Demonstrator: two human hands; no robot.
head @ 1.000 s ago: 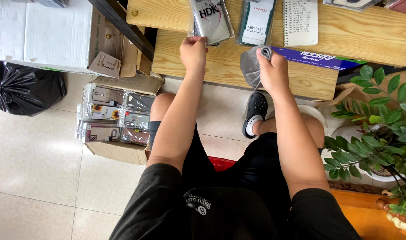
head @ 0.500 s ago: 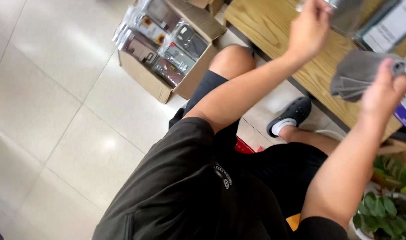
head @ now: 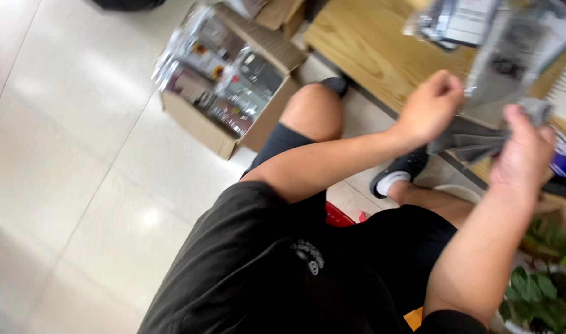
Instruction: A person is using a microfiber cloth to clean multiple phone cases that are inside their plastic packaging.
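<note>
Big swing of the view compared to a second ago: then looking square at the wooden tabletop (head: pixel 382 55) with both arms stretched out to it, now tilted hard and blurry, tiled floor (head: pixel 66 185) filling the left half. Both hands pulled back off the tabletop and raised closer in. Left hand (head: pixel 428 111) curled shut, pinching the edge of a flat grey plastic packet (head: pixel 481 139). Right hand (head: pixel 521 151) wrapped round the other end of that same packet, fingers closed, with a clear packaged item (head: pixel 512 55) sticking up above it, too smeared to make out. So the grey packet, half a second ago in the right hand only, now sits between both hands, in the air just off the tabletop edge. Cardboard box (head: pixel 227 80) of shiny packaged goods unmoved on the floor by the knee.
</note>
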